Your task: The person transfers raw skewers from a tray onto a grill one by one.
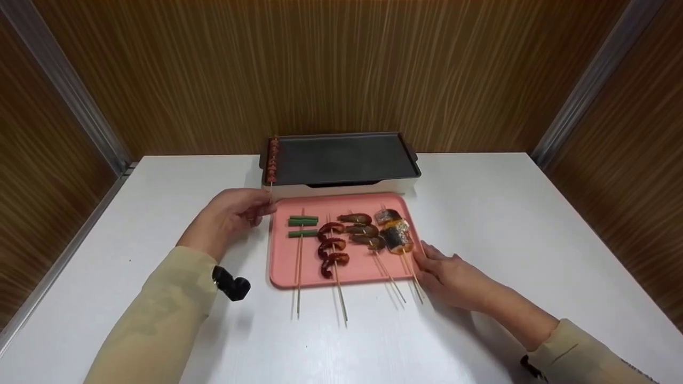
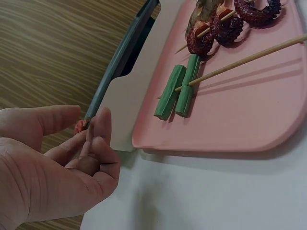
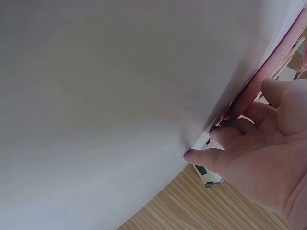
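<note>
My left hand (image 1: 232, 216) is at the front left corner of a dark griddle (image 1: 341, 157). Its fingertips pinch the thin stick of a red meat skewer (image 1: 272, 160), whose small chunks lie along the griddle's left edge. In the left wrist view only a bit of red meat (image 2: 81, 125) shows past the fingers. At the lower right of a pink tray (image 1: 283, 266), my right hand (image 1: 453, 280) holds the tray's side, with the thumb by the rim and the other fingers lower. The tray bears skewers of green stalks (image 1: 302, 233), octopus tentacles (image 1: 333, 244), brown shrimp-like pieces (image 1: 364, 229) and silver-skinned fish (image 1: 396, 237).
The griddle has a pale base (image 1: 392, 186) and stands against a wood-grain panel (image 1: 341, 64) at the back of a white table (image 1: 507, 229). The tray is just in front of it, its skewer sticks (image 1: 341, 298) jutting over the near rim. Panels flank both sides.
</note>
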Tool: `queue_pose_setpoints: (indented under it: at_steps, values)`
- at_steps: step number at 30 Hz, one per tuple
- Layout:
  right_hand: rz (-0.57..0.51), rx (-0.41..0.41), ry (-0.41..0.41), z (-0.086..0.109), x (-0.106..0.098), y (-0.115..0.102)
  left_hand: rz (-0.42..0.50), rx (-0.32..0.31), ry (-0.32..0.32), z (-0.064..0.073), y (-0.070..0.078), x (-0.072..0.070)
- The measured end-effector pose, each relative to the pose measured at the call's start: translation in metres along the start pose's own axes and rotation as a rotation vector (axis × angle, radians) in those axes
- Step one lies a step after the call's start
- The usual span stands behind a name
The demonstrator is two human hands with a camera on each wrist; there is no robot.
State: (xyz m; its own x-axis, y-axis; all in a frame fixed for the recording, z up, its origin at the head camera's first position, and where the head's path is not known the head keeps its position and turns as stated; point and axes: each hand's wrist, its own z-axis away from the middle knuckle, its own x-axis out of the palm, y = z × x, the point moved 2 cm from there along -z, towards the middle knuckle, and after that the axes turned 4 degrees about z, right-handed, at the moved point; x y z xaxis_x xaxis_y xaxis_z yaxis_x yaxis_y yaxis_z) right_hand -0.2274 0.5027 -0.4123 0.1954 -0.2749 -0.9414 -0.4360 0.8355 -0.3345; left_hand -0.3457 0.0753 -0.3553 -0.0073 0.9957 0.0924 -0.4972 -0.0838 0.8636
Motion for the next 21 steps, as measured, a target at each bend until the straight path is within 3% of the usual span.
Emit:
queue_pose_setpoints:
  at_steps: [4, 8, 14, 21]
  values:
    - [0.0, -0.004, 0.001, -0.002, 0.0, 0.002, 0.021, -0.027, 0.015, 0.014, -0.006, -0.005]
    - [-0.003, -0.007, -0.001, -0.003, -0.001, 0.003, -0.004, -0.023, -0.008, 0.037, -0.019, -0.007]
    - [0.004, -0.009, 0.001, -0.003, -0.003, 0.004, -0.108, -0.007, -0.109, 0.081, -0.053, -0.002]
    - [-0.005, -0.02, -0.008, -0.004, -0.002, 0.003, -0.066, -0.051, -0.18, 0.114, -0.093, 0.005]
